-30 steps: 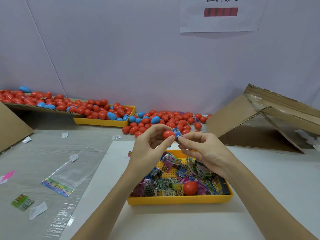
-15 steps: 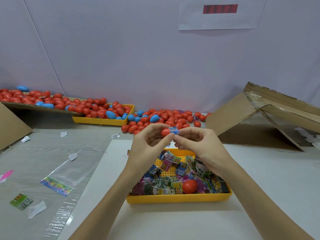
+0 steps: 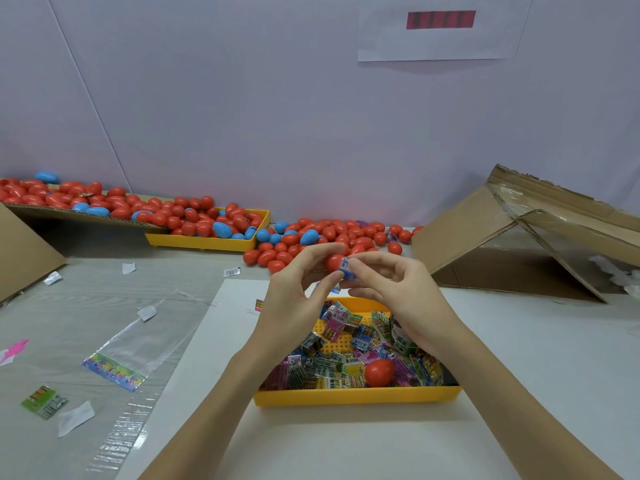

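- Head view: left grip pinches egg; right grip pinches packet, touching egg.
- Advice: steady egg over tray; press packet in squarely.

The egg shows only as a red sliver behind fingers of the left hand; whole or half, I cannot tell. The packet pinched by the right hand is perhaps a tiny box, its print too small to read. The top edge cuts the sign; the right edge cuts the carton.
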The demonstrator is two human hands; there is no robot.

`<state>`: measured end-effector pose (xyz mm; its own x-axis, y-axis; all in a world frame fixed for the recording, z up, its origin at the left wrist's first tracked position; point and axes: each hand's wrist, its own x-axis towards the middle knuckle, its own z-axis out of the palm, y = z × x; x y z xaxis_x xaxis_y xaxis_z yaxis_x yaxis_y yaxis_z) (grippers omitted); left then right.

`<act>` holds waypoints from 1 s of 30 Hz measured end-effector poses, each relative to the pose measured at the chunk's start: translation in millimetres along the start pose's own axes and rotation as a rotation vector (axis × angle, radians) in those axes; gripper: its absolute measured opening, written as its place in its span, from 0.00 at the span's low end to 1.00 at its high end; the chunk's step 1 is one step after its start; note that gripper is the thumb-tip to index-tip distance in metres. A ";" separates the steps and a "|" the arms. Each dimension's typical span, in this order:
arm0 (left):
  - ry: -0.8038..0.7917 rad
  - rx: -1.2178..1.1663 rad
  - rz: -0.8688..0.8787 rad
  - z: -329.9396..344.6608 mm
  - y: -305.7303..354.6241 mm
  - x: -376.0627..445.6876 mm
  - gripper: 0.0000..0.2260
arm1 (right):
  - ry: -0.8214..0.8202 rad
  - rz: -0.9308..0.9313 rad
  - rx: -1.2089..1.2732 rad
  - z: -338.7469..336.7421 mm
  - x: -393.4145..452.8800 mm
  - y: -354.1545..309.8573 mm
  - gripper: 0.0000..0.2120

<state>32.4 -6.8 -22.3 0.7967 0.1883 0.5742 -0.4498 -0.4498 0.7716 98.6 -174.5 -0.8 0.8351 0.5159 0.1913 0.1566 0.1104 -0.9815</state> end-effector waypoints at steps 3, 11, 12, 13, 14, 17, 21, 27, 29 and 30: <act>0.010 -0.003 0.037 1.8 0.4 -1.0 0.17 | -0.015 0.047 0.055 -1.3 -0.8 0.3 0.11; 0.084 0.052 0.119 0.4 3.7 -0.1 0.16 | -0.091 0.230 0.313 -3.6 1.1 -2.5 0.07; 0.087 0.056 0.126 0.5 3.9 -0.2 0.16 | -0.086 0.226 0.323 -3.7 1.5 -2.1 0.07; 0.090 0.059 0.136 0.3 4.1 -0.3 0.16 | -0.080 0.218 0.328 -3.8 1.7 -2.2 0.06; 0.094 0.061 0.145 0.0 4.4 -0.1 0.16 | -0.072 0.205 0.326 -3.9 2.0 -2.7 0.07; 0.101 0.009 0.137 -1.1 6.4 0.2 0.16 | -0.042 0.164 0.304 -5.1 2.7 -4.9 0.09; 0.094 -0.060 0.083 -1.7 8.9 0.7 0.16 | 0.015 0.100 0.255 -5.0 1.1 -8.0 0.09; 0.082 -0.040 0.071 -4.9 9.9 0.8 0.16 | 0.108 0.034 0.158 0.9 -1.6 -6.4 0.11; 0.052 -0.049 0.075 -6.1 10.7 1.1 0.16 | 0.131 0.029 0.123 0.7 -1.2 -6.1 0.09; 0.040 -0.056 0.075 -6.4 11.1 1.1 0.16 | 0.137 0.026 0.106 0.3 -1.0 -5.9 0.09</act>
<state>25.7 -6.1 -11.3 0.7437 0.1909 0.6407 -0.5305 -0.4146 0.7394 96.7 -175.5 4.9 0.9033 0.4000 0.1553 0.0834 0.1913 -0.9780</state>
